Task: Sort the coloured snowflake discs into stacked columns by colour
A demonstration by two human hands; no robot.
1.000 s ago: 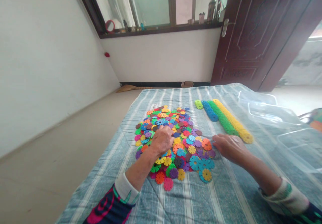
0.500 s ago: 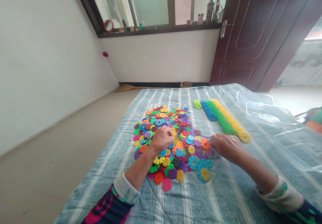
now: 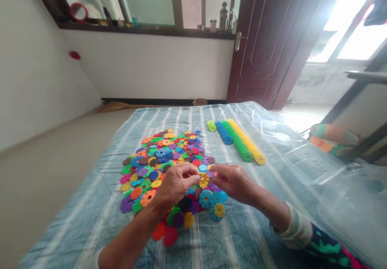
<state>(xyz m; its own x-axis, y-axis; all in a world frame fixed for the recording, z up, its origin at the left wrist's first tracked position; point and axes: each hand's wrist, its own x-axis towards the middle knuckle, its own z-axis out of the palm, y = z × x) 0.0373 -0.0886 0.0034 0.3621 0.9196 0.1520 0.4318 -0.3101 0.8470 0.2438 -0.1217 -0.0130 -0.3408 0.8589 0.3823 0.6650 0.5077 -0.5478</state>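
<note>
A spread pile of colourful notched plastic discs [image 3: 160, 152] lies on the striped cloth. Over its near right part, my left hand [image 3: 178, 180] is closed in a pinch, with a yellow notched disc [image 3: 203, 180] at its fingertips. Facing it from the right, my right hand [image 3: 234, 182] has its fingers bent together beside the same disc; what they hold, if anything, is hidden. Beyond my right hand lie rows of discs sorted by colour: a long yellow row [image 3: 246, 142], a long green row [image 3: 237, 141], a shorter blue row [image 3: 223, 133] and a small lime group [image 3: 211, 126].
Clear plastic boxes [image 3: 316, 162] stand along the right side of the striped cloth [image 3: 242, 236]. A brown door [image 3: 256, 39] and a windowsill [image 3: 145, 31] with small items are at the back. A broom [image 3: 115, 106] lies on the floor by the wall.
The view has swung to the right. My hands have come together over the pile; they were apart before, the right one at the pile's right edge. A yellow disc now shows between them.
</note>
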